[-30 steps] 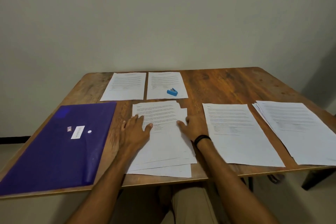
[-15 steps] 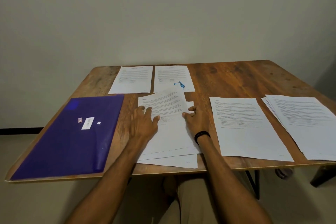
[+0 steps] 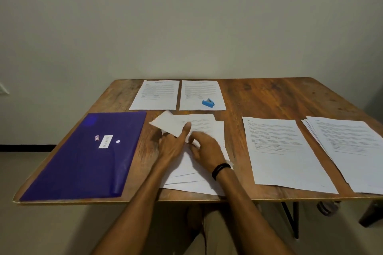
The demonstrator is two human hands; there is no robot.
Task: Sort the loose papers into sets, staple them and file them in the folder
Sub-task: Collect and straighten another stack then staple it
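On the wooden table [image 3: 269, 97] before a plain wall [image 3: 186, 27], our left hand [image 3: 173, 149] pinches a turned-up sheet [image 3: 165, 124] above the loose pile [image 3: 209, 128] beside the purple folder [image 3: 83, 161]. Our right hand [image 3: 206, 149] rests on that pile; its fingers' spread we cannot tell.

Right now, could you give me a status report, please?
Left hand pinches top sheet, corner lifted. Right hand rests on loose pile. Stapler idle on far sheet; folder closed.

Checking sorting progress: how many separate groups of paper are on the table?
5. Far: left sheet, right sheet under the stapler. Near: loose pile in the middle, one set beside it, fanned stack at the right edge. Sheets underneath may be hidden.
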